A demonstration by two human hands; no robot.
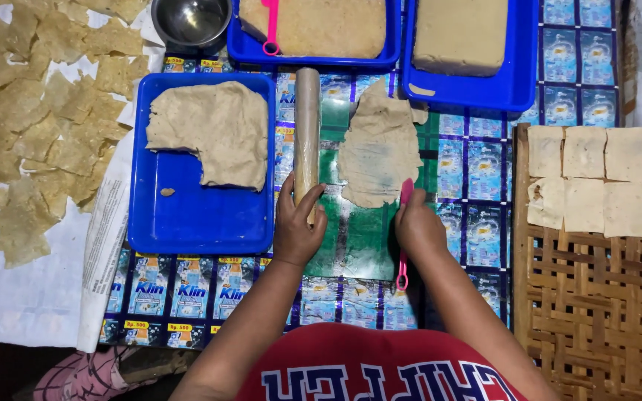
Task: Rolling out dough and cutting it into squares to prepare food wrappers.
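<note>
Gripping a wooden rolling pin (307,134) and pink cutter (404,223) beside flattened dough (379,145).

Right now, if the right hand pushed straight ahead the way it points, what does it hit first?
The right hand, holding a pink tool, points up the frame at the thin rolled dough sheet. The tool tip already sits at the sheet's lower edge, so the dough comes first; whether it touches yet is unclear.

A rolling pin (307,137) lies mid-mat, a thin dough sheet (378,145) just right of it. A tray (187,215) holding dough (213,130) sits left; a woven rack (596,297) with squares (603,178), apparently touching, lies right.
</note>
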